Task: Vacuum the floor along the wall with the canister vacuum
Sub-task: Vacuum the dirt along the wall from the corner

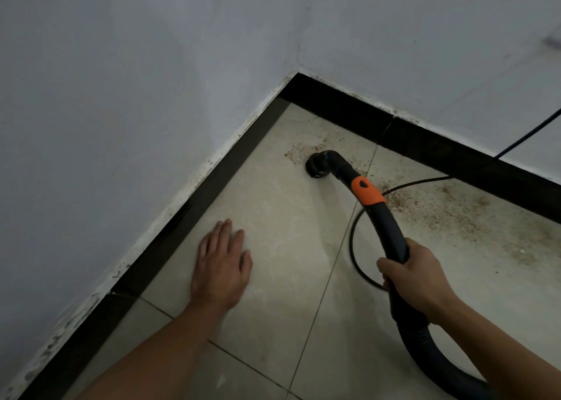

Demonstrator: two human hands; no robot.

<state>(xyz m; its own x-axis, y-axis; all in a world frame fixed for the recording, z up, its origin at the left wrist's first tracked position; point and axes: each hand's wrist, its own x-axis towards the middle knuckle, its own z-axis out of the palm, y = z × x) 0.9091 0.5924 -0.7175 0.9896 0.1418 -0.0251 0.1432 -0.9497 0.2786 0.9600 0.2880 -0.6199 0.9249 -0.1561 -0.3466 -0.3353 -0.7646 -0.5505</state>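
My right hand [414,275] grips the curved black handle of the vacuum hose [390,226], which carries an orange collar [367,191]. The hose's round black nozzle [317,164] sits on the pale floor tiles [273,205] near the room's corner. Brown dust and crumbs [437,211] lie scattered along the right wall's black skirting [425,144], with a smaller patch just left of the nozzle. Flat on a tile, fingers straight, my left hand [221,266] rests near the left wall's skirting [194,211]. The canister itself is out of view.
A thin black power cord [353,242] loops over the tiles beside the hose and runs up across the right wall [528,132]. Two grey-white walls meet at the corner [296,73]. The ribbed hose [425,354] trails off at the bottom right.
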